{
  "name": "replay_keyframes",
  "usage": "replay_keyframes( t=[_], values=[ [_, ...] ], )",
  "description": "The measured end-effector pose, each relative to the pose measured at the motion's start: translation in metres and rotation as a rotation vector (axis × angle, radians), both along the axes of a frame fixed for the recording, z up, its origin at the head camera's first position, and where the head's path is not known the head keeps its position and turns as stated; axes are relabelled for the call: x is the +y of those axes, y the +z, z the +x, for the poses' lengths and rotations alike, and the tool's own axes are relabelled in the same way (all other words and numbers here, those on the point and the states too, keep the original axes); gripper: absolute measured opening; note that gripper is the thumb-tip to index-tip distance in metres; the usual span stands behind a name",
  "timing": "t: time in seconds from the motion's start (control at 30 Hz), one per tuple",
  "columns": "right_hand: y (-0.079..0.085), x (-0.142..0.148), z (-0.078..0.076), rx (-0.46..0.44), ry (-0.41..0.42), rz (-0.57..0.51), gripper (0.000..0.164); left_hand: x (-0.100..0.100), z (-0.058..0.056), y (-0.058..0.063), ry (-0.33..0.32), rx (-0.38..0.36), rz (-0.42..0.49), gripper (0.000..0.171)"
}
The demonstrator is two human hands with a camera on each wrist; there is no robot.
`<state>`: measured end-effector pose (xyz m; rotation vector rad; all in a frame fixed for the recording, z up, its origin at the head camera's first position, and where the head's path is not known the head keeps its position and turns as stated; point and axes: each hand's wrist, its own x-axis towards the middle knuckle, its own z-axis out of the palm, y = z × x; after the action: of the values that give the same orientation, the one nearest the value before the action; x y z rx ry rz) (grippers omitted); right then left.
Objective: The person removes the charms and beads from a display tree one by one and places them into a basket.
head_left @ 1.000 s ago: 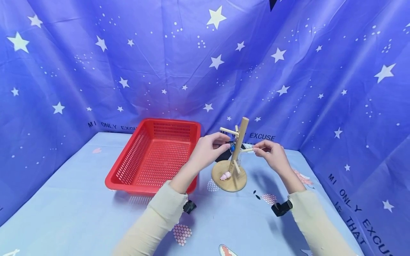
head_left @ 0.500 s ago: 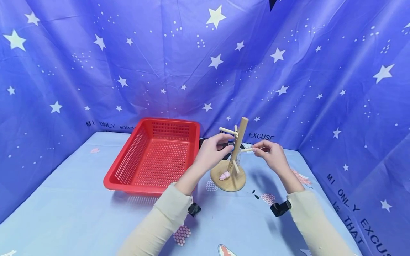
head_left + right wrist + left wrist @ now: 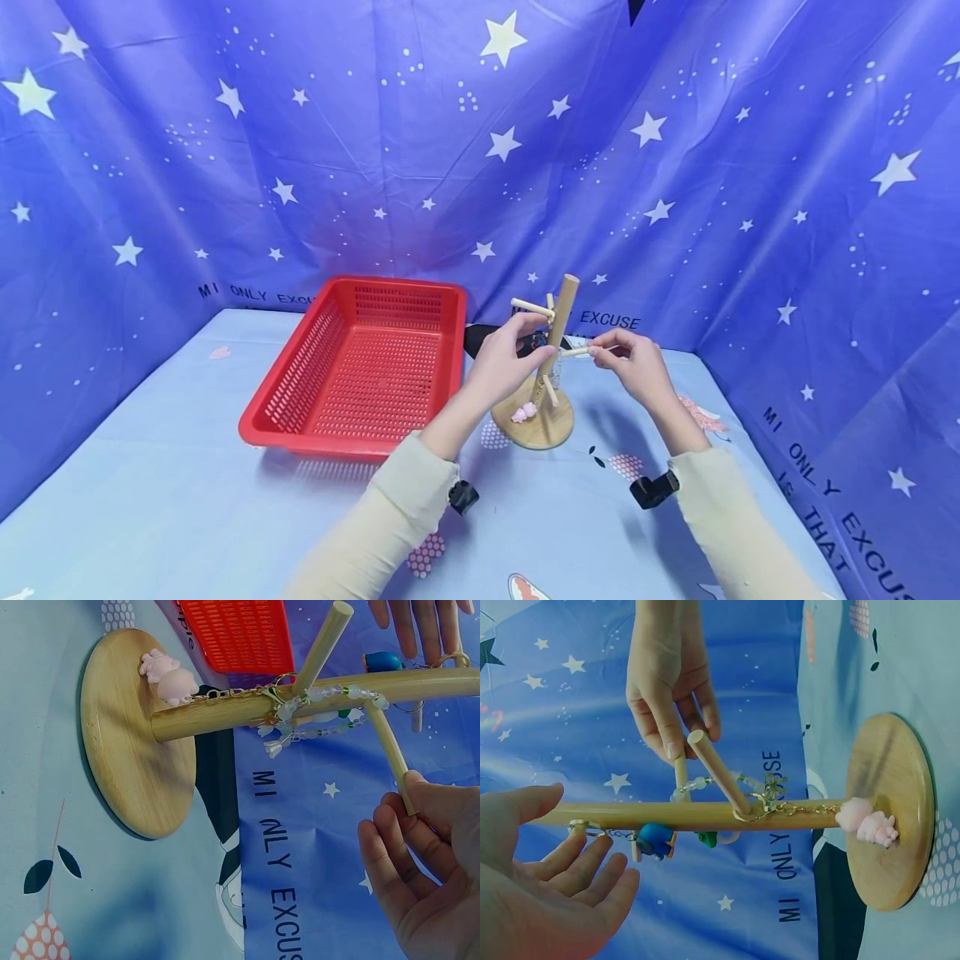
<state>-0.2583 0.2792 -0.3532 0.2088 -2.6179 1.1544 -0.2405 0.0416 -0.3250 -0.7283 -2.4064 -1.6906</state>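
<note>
A wooden stand (image 3: 566,300) with a round base and several pegs stands right of the red basket. My right hand (image 3: 637,367) pinches the tip of one side peg (image 3: 388,750) between thumb and fingers. A clear beaded bracelet (image 3: 330,694) hangs on that peg against the post. My left hand (image 3: 504,358) is at the upper post, fingers spread and lightly bent, fingertips beside a metal ring (image 3: 586,827) on an upper peg. A blue charm (image 3: 656,840) hangs from that ring. The pink figure keychain (image 3: 866,821) hangs from a lower peg by its chain, resting on the base.
The red plastic basket (image 3: 251,429) stands on the left of the table (image 3: 187,517). A starry blue curtain (image 3: 420,125) closes off the back and sides. A small green charm (image 3: 707,838) shows behind the post in the left wrist view.
My left hand has shifted slightly right, closer to the post, and now covers more of the blue charm in the head view. My right hand stays on its peg.
</note>
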Motion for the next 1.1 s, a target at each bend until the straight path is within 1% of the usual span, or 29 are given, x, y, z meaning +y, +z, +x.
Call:
replay_keyframes(
  t=[0.3, 0.43, 0.57, 0.83, 1.1],
  values=[
    [-0.001, -0.001, 0.001, 0.010, -0.005, -0.001, 0.020, 0.004, -0.001, -0.001, 0.014, -0.015, -0.005, 0.043],
    [-0.001, -0.001, 0.000, 0.008, -0.004, -0.003, 0.020, 0.006, -0.003, -0.002, 0.033, -0.015, -0.001, 0.040],
    [-0.002, 0.000, 0.000, 0.010, -0.005, -0.005, 0.020, 0.008, -0.003, -0.002, 0.049, -0.018, 0.023, 0.036],
    [-0.003, 0.000, 0.000, 0.013, -0.006, -0.009, 0.020, 0.010, -0.006, 0.000, 0.074, -0.037, 0.108, 0.024],
    [-0.003, -0.001, 0.000, 0.017, -0.012, -0.018, 0.018, 0.011, -0.008, 0.000, 0.170, -0.020, 0.115, 0.015]
  ],
)
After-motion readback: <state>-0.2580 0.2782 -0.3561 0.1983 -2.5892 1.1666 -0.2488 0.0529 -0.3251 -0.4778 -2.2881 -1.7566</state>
